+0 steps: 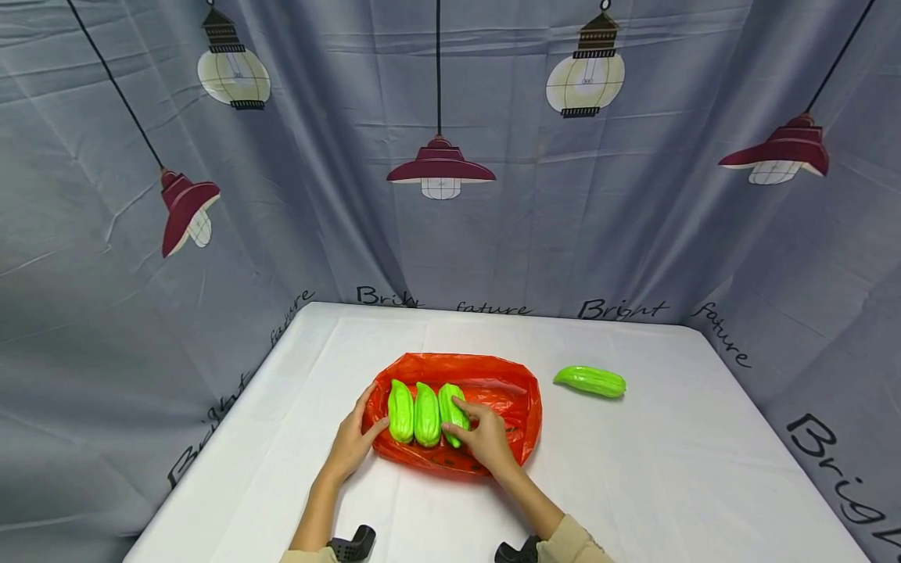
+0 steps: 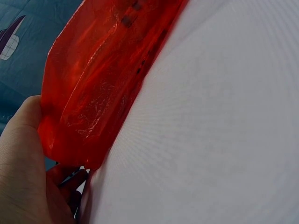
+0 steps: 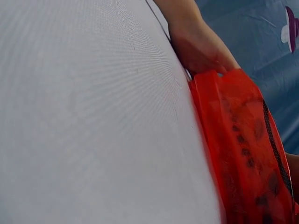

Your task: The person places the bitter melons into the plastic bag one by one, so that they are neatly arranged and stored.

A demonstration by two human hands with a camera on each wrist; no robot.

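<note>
A red plastic bag (image 1: 503, 379), its mouth spread wide like a shallow tray, lies on the table. Three bright green, ribbed gourds sit side by side in it: a left gourd (image 1: 400, 412), a middle gourd (image 1: 426, 415) and a right gourd (image 1: 451, 401). My left hand (image 1: 351, 443) grips the bag's left edge, thumb on the inner side and fingers outside. The left wrist view shows this hand (image 2: 21, 172) against the red film, some fingers hidden behind it. Thumb and fingertips of my right hand (image 1: 487, 439) pinch the right gourd inside the bag.
Another green gourd (image 1: 591, 381) lies on the white table (image 1: 669, 453), to the right of the bag. Grey-blue curtains (image 1: 486, 250) with printed lamps and lettering surround the table at the back and both sides.
</note>
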